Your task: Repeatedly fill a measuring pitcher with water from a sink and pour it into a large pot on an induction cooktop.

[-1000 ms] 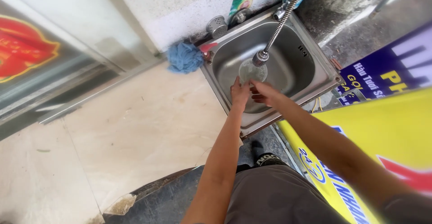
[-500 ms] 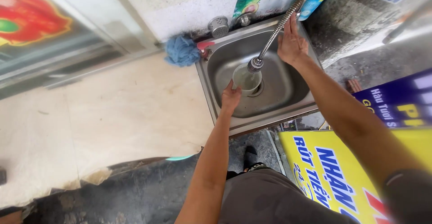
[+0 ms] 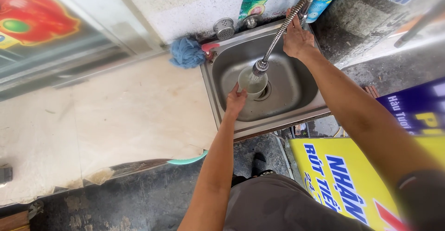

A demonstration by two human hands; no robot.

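Left hand [image 3: 235, 102] grips cup [image 3: 252, 81] under spraying hose [image 3: 278, 36]; right hand [image 3: 296, 38] on tap: rinsing, shut-off likely next.

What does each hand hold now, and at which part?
Left hand holds the pale round cup by its side wall. Right hand grips the flexible metal faucet hose near its base.
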